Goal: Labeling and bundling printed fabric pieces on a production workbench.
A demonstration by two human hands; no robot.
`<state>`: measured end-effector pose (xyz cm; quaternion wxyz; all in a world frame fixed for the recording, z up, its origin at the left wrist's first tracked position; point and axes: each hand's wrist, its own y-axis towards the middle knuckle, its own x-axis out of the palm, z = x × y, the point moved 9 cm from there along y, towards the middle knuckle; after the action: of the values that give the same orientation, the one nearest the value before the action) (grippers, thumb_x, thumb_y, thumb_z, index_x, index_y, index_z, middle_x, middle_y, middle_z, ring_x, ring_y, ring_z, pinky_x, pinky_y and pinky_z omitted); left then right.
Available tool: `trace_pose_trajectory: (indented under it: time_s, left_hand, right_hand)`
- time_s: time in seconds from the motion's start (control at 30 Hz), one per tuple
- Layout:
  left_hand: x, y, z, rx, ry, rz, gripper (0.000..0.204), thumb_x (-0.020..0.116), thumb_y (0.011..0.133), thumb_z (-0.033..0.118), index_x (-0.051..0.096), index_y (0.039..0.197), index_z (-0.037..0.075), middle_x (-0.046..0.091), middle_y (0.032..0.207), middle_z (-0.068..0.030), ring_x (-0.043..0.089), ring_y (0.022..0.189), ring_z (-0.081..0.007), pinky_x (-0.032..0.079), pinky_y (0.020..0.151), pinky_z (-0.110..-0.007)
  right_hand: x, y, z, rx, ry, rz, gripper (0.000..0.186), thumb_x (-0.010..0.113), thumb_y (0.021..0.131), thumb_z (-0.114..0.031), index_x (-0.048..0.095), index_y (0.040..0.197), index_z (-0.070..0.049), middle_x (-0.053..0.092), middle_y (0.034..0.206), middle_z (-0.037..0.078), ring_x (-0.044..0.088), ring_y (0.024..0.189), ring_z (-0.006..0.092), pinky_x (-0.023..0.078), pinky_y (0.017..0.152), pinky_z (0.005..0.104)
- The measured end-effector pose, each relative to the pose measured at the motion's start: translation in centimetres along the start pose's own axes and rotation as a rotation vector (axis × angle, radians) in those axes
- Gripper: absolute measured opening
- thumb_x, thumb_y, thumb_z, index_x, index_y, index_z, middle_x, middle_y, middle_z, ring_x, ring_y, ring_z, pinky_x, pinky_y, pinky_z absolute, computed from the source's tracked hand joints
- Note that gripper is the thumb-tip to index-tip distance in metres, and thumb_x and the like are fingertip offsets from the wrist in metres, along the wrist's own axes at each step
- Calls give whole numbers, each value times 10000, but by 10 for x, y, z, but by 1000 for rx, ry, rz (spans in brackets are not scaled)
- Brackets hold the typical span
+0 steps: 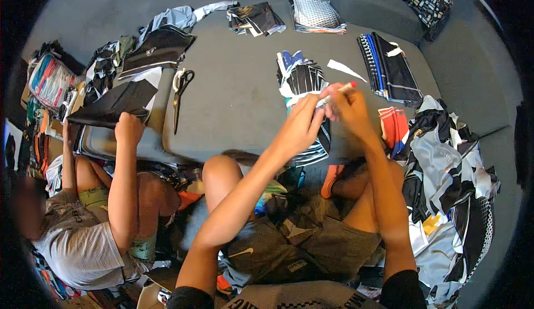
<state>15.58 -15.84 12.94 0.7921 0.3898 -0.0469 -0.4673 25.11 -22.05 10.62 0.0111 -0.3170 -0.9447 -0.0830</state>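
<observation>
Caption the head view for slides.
Left hand and right hand meet at a red-tipped white stick near striped fabric; scissors lie farther left.

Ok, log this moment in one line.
left hand: touching white red-ended stick; right hand: holding stick; beneath: striped black-white fabric bundle; left: long metal scissors

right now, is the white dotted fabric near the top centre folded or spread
Folded: the white dotted fabric lies in a compact stack, with layered edges along its near side.

Between the scissors and the striped bundle, the grey sofa leaves a wide way for my fingers. On my right side, the folded dark cloths and the heap of fabric stand as obstacles.
</observation>
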Motion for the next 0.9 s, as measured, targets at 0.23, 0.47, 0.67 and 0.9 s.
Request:
trace_pose_trajectory:
  time_s: [0.23, 0.47, 0.67, 0.9]
  left_hand:
    - [8, -12, -14, -477, 18, -69, 219, 469, 876, 111, 521, 1055, -4, 599, 755, -156, 524, 608, -310, 413, 564, -386]
    - [-2, -8, -15, -437, -25, -45, 201, 449, 910, 140, 539, 1039, 15, 556, 697, -82, 467, 565, -195, 364, 512, -315]
    - [-13, -7, -35, -496, -150, -26, 168, 440, 920, 171, 529, 985, 45, 497, 611, -58, 455, 529, -177, 356, 487, -319]
    - [-60, -11, -63, -634, -500, 217, 100, 439, 907, 111, 500, 971, 65, 439, 664, 18, 376, 568, -61, 318, 510, -191]
  right_hand:
    - [1, 0, 3, -7, 40, 42, 185, 541, 902, -187, 605, 845, -23, 483, 583, -10, 382, 472, 43, 289, 415, 176]
    - [16, 0, -6, -75, 123, 45, 197, 538, 903, -204, 604, 868, -22, 474, 583, -13, 380, 476, 46, 285, 421, 170]
    - [11, -2, -19, -30, 106, -65, 183, 551, 891, -204, 613, 947, -41, 504, 587, 3, 413, 482, 57, 298, 426, 171]
    - [-58, 2, -20, 13, -206, 188, 201, 573, 866, -199, 607, 1010, -62, 535, 600, 16, 440, 488, 66, 319, 428, 182]
